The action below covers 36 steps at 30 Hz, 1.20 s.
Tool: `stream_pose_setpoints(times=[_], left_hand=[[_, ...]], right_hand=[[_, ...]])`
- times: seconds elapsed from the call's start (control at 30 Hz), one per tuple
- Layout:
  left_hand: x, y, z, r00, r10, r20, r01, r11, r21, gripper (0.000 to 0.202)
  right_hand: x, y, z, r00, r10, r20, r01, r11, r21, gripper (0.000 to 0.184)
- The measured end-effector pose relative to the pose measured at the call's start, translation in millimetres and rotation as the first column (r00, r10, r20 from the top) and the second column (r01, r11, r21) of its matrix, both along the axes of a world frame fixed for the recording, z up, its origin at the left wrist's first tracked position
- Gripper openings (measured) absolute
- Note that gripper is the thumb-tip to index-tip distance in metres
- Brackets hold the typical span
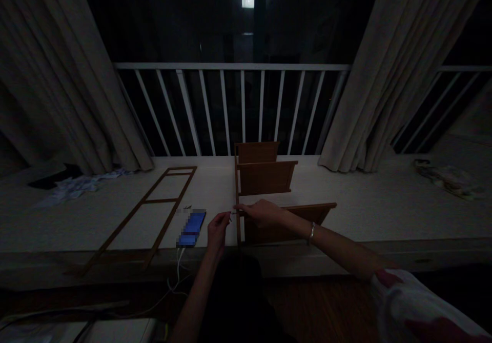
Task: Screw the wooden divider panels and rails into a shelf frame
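Note:
A partly assembled wooden shelf frame [266, 179], with several brown panels joined to one long upright, lies on the pale window ledge. My right hand [263, 213] is closed on its nearest panel, fingertips at the upright. Just left of that upright, my left hand [218, 227] pinches a small thin metal piece [230, 217]; darkness hides its exact kind. The two hands' fingertips almost meet there. Beside my left hand lies a phone [192, 227] with a lit blue screen. A few tiny pieces of hardware [187, 207] rest behind the phone.
A ladder-like wooden side frame [161, 200] lies at left, overhanging the ledge's front edge. White cables [178, 271] hang below the phone. White railings [243, 109] and curtains [357, 86] stand behind. Crumpled papers [77, 186] lie far left, a bundled item [448, 179] far right.

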State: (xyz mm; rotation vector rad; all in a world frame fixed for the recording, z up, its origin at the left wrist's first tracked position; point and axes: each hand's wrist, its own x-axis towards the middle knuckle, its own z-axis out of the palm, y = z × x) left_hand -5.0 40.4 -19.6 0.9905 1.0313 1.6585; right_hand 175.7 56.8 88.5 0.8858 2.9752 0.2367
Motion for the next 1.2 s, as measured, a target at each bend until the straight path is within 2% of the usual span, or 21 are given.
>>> stream_pose_setpoints(times=[0.17,0.6,0.9,1.2], left_hand=[[-1,1,-3.0,0.998,-0.052,0.044,0.051,0.999,0.010,0.025],[4,-4,7.4,1.000,0.003,0.007,-0.003,1.000,-0.027,0.029],[-2,2,21.6,0.986,0.003,-0.169,0.000,1.000,0.015,0.029],[-1,-7,40.5,0.976,-0.003,-0.219,0.022,0.996,0.083,0.037]], right_hand=[[0,0,0.1,1.000,-0.003,-0.006,0.003,1.000,-0.002,0.069],[1,-2,1.7,1.000,-0.005,-0.004,0.005,1.000,0.003,0.069],[2,-1,1.7,1.000,-0.005,-0.016,0.005,1.000,-0.003,0.070],[2,-2,3.6,1.000,-0.015,0.009,0.016,1.000,-0.006,0.070]])
